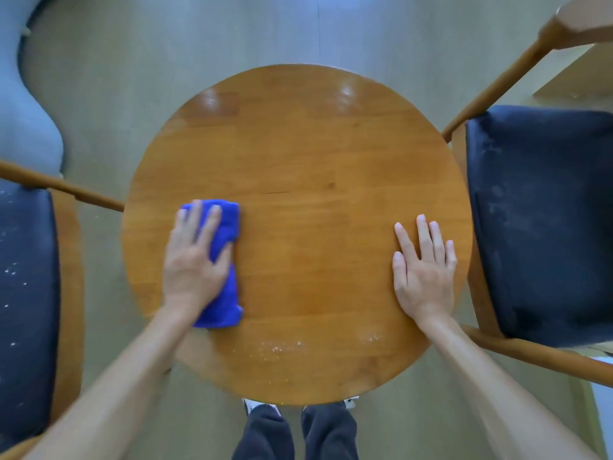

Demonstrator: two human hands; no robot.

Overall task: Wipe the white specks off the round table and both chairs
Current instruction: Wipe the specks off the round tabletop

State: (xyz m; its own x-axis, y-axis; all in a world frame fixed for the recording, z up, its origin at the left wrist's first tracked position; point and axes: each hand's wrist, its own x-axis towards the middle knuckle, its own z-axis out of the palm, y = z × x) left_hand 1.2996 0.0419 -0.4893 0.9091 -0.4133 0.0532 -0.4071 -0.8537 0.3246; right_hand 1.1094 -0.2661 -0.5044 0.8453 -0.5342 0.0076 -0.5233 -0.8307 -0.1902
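At centre of the head view: round table [298, 144], glossy orange-brown wood, top seen from above. White specks [280, 347] scattered along its near edge. Left chair [26, 293], dark seat dotted with white specks; right chair [544, 224], dark seat with pale smudges; both just beside the table. Blue cloth [229, 227], folded, on the table's left part. Left hand [194, 260] flat on the cloth, fingers extended, pressing down. Right hand [424, 270] flat on bare wood, fingers spread, holding nothing.
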